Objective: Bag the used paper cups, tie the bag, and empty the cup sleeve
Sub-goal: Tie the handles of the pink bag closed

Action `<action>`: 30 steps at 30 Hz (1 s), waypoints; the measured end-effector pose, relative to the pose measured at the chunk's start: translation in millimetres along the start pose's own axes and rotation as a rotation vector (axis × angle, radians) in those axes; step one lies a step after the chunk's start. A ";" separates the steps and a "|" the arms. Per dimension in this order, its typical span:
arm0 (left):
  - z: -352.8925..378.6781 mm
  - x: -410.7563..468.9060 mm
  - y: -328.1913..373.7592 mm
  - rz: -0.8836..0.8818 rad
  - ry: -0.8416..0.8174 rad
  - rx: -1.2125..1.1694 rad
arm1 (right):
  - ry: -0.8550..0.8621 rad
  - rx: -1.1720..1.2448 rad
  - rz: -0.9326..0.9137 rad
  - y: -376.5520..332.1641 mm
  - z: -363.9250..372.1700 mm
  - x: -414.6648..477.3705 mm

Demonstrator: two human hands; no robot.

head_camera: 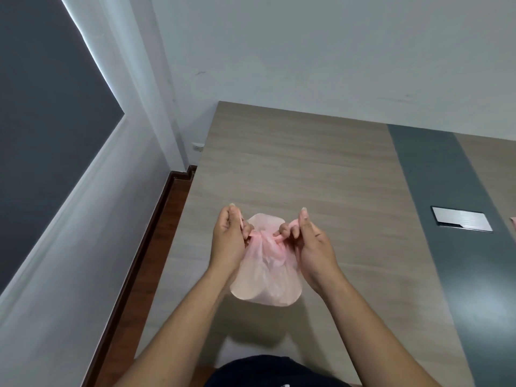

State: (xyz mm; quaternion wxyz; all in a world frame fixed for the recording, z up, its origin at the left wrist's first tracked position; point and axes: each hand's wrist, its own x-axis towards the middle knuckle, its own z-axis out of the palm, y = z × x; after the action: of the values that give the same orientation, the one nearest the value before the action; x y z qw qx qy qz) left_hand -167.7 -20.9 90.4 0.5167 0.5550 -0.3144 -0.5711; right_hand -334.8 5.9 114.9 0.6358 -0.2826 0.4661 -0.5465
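A pale pink plastic bag [265, 277] stands full and rounded on the wooden table [293, 169], near its front edge. Its top is gathered into two twisted handles that cross at the middle. My left hand [229, 241] pinches the left handle, with its fingers curled round the plastic. My right hand [310, 241] pinches the right handle, the twisted strip wound over its fingers. Both hands sit level with the bag's top, one on each side. The bag's contents are hidden by the plastic. No cup sleeve shows.
A dark grey strip [446, 219] runs across the table on the right, with a metal cover plate [462, 223] set in it. A bit of pink [513, 220] shows at the right edge. The wall stands behind the table; floor lies to the left.
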 end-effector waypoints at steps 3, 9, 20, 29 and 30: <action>3.9 2.7 0.0 -0.039 0.009 -0.079 | 0.048 0.080 0.084 2.3 -2.0 1.9; 5.5 -8.2 12.9 -0.125 -0.125 -0.006 | 0.025 0.000 0.075 5.1 -10.1 4.1; -7.9 -19.8 -17.7 -0.129 0.012 0.392 | -0.124 -0.393 0.056 28.3 -33.8 -1.0; -7.3 -20.7 -27.3 -0.062 -0.098 0.115 | -0.018 -0.287 0.165 42.6 -36.4 -1.2; -8.8 -19.5 -27.8 -0.085 -0.094 0.089 | -0.005 -0.251 0.173 41.7 -34.3 -1.7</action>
State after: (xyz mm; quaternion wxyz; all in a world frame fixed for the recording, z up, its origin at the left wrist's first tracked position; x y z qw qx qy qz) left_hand -168.9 6.7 68.8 0.4516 0.5628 -0.3393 -0.6035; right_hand -347.6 22.8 65.2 0.6413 -0.3202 0.5515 -0.4266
